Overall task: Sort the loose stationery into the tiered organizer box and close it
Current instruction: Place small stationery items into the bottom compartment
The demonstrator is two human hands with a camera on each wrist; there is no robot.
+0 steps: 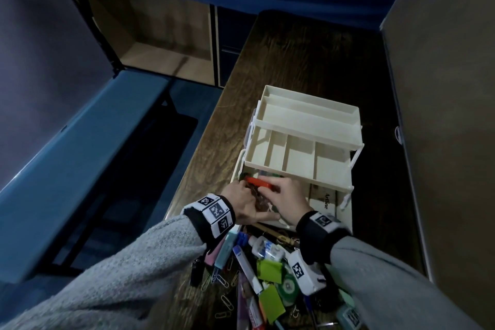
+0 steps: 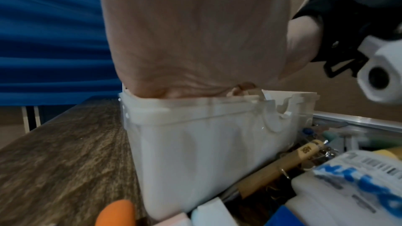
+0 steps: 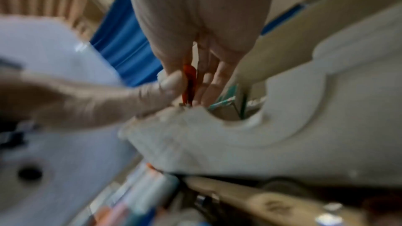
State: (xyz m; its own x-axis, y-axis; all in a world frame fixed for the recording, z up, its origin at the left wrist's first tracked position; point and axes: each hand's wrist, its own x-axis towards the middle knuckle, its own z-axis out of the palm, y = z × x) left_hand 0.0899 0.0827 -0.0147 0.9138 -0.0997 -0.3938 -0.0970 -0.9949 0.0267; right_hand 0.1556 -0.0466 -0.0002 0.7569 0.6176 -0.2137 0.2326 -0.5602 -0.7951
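On the dark wood-grain tabletop [image 1: 281, 67], the left hand [image 1: 242, 203] reaches into the bottom compartment of the cream, smooth plastic tiered organizer box [image 1: 302, 142]; whether its fingers grip anything cannot be told. Just right of it, the right hand [image 1: 288, 199] pinches a flat orange-red plastic bar [image 1: 258, 183] between thumb and fingers at the same compartment's near-left corner. The box's stepped, partitioned trays stand open. Nearest, loose stationery lies piled: wire paper clips [image 1: 222, 280], green sticky notes [image 1: 269, 270], a white glue bottle [image 1: 265, 248].
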